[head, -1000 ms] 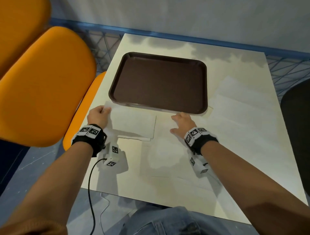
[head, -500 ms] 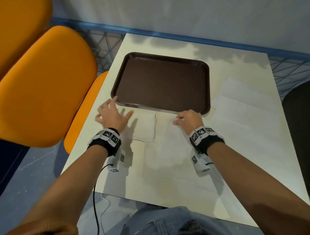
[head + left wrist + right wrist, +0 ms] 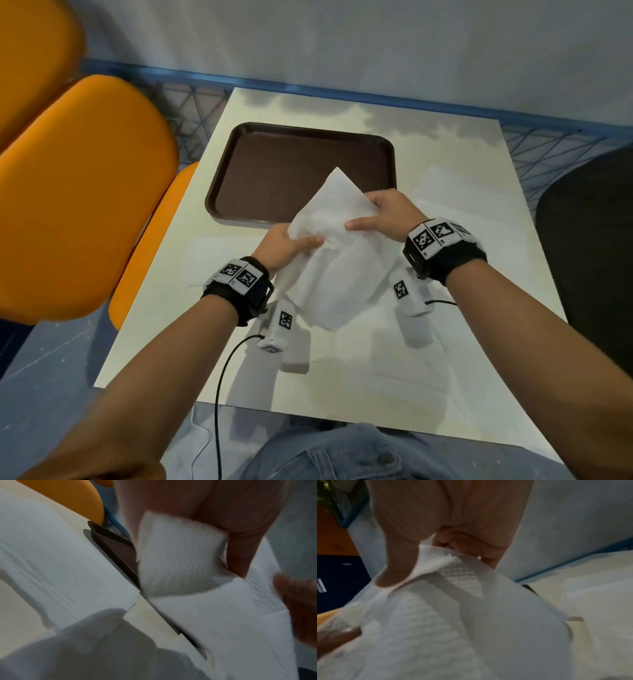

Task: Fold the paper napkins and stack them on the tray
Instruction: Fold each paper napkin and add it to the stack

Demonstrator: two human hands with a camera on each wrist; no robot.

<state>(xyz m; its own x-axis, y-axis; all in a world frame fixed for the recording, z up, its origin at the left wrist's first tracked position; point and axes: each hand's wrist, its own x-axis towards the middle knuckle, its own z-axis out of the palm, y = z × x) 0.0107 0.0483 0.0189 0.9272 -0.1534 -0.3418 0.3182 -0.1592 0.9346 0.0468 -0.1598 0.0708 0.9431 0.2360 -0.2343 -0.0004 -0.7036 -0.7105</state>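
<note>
1. Orange chair at the far left, beside the table edge.
2. Brown tray on the table's far left part, bare of napkins.
3. Folded napkin flat on the table just in front of the tray — no longer under the left hand, unlike half a second ago.
4. Left hand now raised, thumb and fingers pinching the lifted napkin at its left edge.
5. Lifted napkin up off the table between both hands, one corner over the tray's near right corner — lying flat a moment before.
6. Right hand pinching the same napkin's right edge.
7. More loose napkins spread flat at the right.
</note>
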